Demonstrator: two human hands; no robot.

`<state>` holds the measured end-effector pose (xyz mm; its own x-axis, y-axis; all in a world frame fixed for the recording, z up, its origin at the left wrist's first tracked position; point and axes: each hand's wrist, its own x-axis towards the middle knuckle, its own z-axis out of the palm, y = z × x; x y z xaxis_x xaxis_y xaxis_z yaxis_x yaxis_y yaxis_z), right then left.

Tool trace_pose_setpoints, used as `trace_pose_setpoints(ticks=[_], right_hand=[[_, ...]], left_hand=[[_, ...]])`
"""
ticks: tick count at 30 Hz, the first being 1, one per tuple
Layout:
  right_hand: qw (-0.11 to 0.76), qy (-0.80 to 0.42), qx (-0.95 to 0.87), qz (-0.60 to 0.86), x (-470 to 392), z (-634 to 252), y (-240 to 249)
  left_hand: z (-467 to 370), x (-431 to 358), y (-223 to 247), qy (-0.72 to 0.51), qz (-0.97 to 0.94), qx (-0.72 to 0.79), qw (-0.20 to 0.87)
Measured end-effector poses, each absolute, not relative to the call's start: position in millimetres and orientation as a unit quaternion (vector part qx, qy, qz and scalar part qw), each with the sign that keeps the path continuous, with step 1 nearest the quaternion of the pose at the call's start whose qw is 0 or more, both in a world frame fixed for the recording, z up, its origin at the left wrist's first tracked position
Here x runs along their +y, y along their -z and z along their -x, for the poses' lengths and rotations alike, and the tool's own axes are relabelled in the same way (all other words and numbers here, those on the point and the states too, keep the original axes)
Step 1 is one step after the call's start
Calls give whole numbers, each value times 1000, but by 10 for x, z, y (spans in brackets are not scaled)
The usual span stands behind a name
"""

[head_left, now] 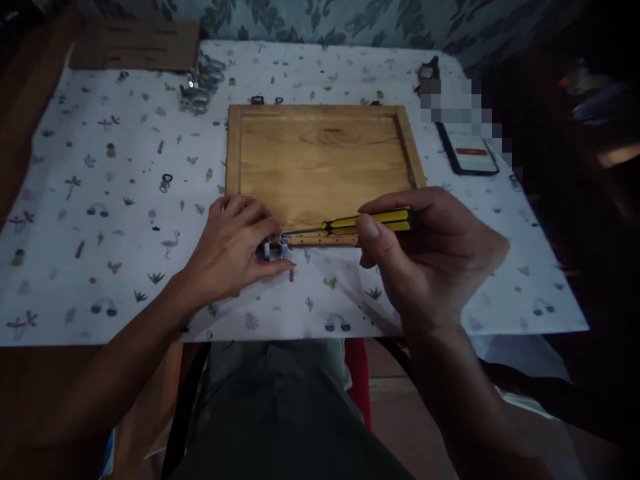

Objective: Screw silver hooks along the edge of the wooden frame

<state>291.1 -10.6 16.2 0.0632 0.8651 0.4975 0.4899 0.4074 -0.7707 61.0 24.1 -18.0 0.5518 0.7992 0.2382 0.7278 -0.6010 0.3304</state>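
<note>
A framed wooden panel (320, 160) lies flat on the patterned tablecloth. My right hand (425, 247) is closed round a yellow and black screwdriver (370, 221). The screwdriver's thin shaft points left, and its tip meets a small metal hinge (283, 244) at the panel's near edge. My left hand (237, 243) rests over the panel's near left corner, its thumb below the edge and its fingers above, holding the hinge against the wood. The fingertips partly hide the hinge.
Several metal hinges (200, 83) are heaped at the back left, beside a flat cardboard piece (137, 45). A phone (470, 150) lies at the right, with a small dark object (429, 71) behind it. The table's front edge runs just below my hands.
</note>
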Motion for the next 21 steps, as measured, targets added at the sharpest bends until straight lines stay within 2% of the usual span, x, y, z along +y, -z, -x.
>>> trace_pose_setpoints(ticks=[8, 15, 21], right_hand=[[506, -124, -716, 464, 57, -2785, -362], [543, -335, -648, 416, 203, -2612, -419], [486, -412, -674, 374, 206, -2677, -445]], left_hand=[[-610, 238, 152, -172, -888, 420, 73], [-610, 234, 170, -183, -888, 417, 63], [-614, 233, 153, -166, -889, 421, 70]])
